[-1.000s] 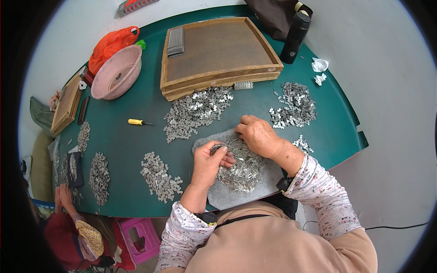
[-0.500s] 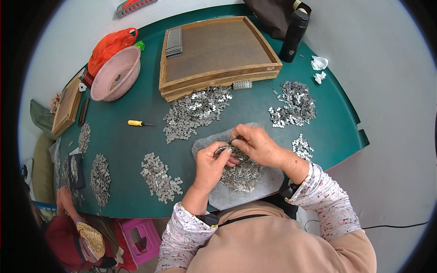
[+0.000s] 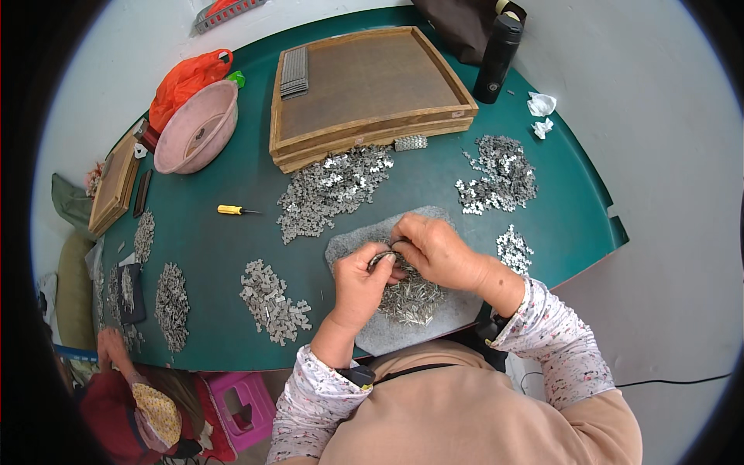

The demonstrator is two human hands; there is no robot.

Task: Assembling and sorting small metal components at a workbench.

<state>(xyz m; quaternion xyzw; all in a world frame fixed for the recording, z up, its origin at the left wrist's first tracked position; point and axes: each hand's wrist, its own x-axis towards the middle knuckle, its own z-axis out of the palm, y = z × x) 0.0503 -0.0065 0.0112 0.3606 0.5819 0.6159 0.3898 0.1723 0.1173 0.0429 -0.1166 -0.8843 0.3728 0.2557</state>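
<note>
My left hand (image 3: 355, 285) is closed, thumb and forefinger pinching a short curved strip of metal links (image 3: 377, 259). Fingertips of my right hand (image 3: 443, 252) are pressed together at the strip's right end, and they partly hide what they grip there. Both hands are close together over a pile of thin silvery metal pins (image 3: 415, 302). Under the pile lies a grey felt mat (image 3: 376, 338) at the table's near edge. Beyond my hands spreads a large heap of small flat metal links (image 3: 329, 194).
Stacked wooden trays (image 3: 372, 136) stand at the back, a black flask (image 3: 500, 58) beside them. More link heaps (image 3: 500, 174) lie right and left (image 3: 271, 302). A yellow screwdriver (image 3: 230, 210) and pink basin (image 3: 198, 128) are leftward. A co-worker's hand (image 3: 114, 346) rests at the far left.
My hands stay over the pins with the strip still between them, shifting only slightly. The whole view has moved a little.
</note>
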